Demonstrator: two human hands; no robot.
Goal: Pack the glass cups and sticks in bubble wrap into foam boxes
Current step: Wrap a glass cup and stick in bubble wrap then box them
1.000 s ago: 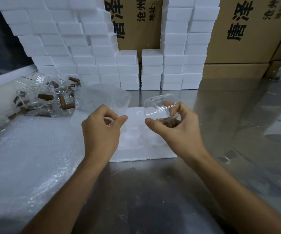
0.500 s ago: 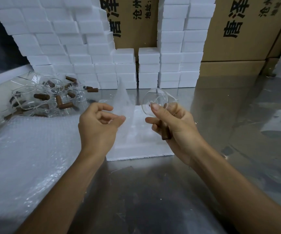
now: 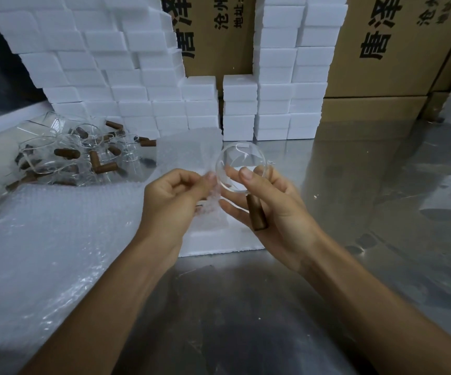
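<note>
White foam boxes (image 3: 143, 77) stood stacked at the back against printed cardboard cartons (image 3: 397, 44), and a heap of glass cups with brown sticks (image 3: 83, 155) lay far left beside the bubble wrap roll (image 3: 43, 239) on the steel surface (image 3: 246, 307). Centre stage, the right hand (image 3: 276, 209) gripped a clear glass cup (image 3: 242, 167) (mouth facing the camera) and a brown stick (image 3: 257, 215). The left hand (image 3: 170, 204) pinched a bubble wrap piece (image 3: 183, 150) just beside it, above an open foam box (image 3: 213, 242).
</note>
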